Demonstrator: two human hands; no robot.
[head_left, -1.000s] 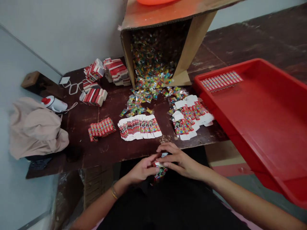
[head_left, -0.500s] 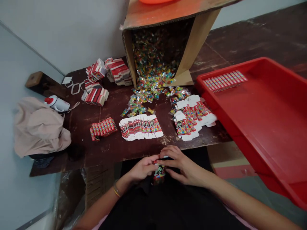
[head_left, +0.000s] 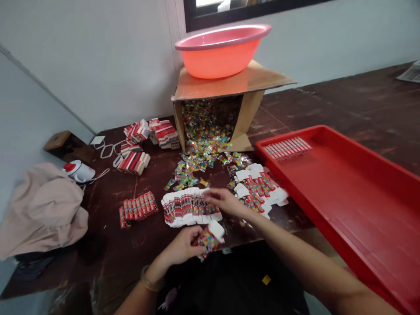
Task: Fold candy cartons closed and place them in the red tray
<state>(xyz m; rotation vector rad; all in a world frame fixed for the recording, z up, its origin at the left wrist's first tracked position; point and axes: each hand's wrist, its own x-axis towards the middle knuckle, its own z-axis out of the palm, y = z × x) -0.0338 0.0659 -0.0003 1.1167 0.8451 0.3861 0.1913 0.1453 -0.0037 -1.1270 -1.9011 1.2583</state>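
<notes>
My left hand (head_left: pixel 181 247) is closed on a small red and white printed carton (head_left: pixel 209 236) near the table's front edge. My right hand (head_left: pixel 222 201) reaches forward over the fanned row of flat cartons (head_left: pixel 187 208); its fingers are blurred by motion. Loose wrapped candies (head_left: pixel 189 172) lie just beyond that row, spilling from a tipped cardboard box (head_left: pixel 216 109). Another pile of flat cartons (head_left: pixel 260 187) lies to the right of my right hand.
A big red tray (head_left: pixel 357 192) at the right holds a row of filled cartons (head_left: pixel 287 148). A pink basin (head_left: pixel 223 50) sits on the box. Filled cartons (head_left: pixel 138 208), carton bundles (head_left: pixel 147 142), a tape dispenser (head_left: pixel 78 171) and a beige cloth (head_left: pixel 41 210) lie left.
My right hand left the carton and reached forward toward the fanned flat cartons. My left hand keeps the carton. The view tilted up, showing the basin.
</notes>
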